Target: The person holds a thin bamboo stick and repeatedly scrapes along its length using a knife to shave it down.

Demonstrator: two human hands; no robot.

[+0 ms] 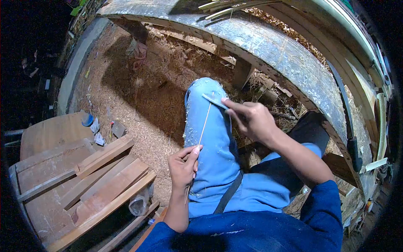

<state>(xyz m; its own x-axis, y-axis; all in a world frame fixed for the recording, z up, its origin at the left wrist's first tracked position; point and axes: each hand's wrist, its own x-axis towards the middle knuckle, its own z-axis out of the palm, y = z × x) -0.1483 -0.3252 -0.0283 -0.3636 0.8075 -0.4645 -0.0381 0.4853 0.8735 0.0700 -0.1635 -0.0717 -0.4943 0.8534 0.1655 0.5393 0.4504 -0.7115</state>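
Note:
My left hand (184, 166) is closed, with thumb and finger pinching a thin wooden stick (205, 124) in its lower half. The stick slants up across the blue-clad thigh and knee (205, 86), and its lower end passes along my left wrist. In my right hand (255, 122), also closed, is a flat, pale grey-blue blade (213, 101) whose handle is hidden by the fingers. The blade crosses the stick near its upper end, over the knee. Fine pale shavings cling to the cloth around the knee.
A worn, curved-looking bench (268, 50) spans ahead and right, with strips (235, 8) on top. Wooden boards (111, 185) lie at the left beside a panel (54, 130) and a blue-capped container (87, 119). Shavings cover the floor (126, 92).

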